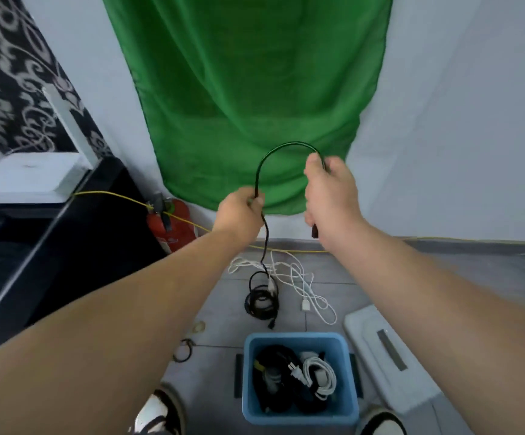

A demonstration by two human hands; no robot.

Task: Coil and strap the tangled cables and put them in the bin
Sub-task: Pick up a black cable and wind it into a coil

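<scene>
Bin [298, 416] at the feet holds strapped coils. Beyond it, on the floor, the black cable [265, 243] lies heaped beside a white tangle [298, 277]. It rises vertically into the left grip [240, 215], clamped on it, then arcs across to the right grip [330, 196], closed round its end. The slack probably feeds from below the left.

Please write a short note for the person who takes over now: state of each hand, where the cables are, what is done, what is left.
Left hand and right hand: both grip the black cable, an arch between them; its rest hangs to a pile on the floor.
White cable: tangled on the floor, untouched.
Done: blue bin holds coiled cables.
To do: coil and strap the black cable, then the white one, bin both.
</scene>
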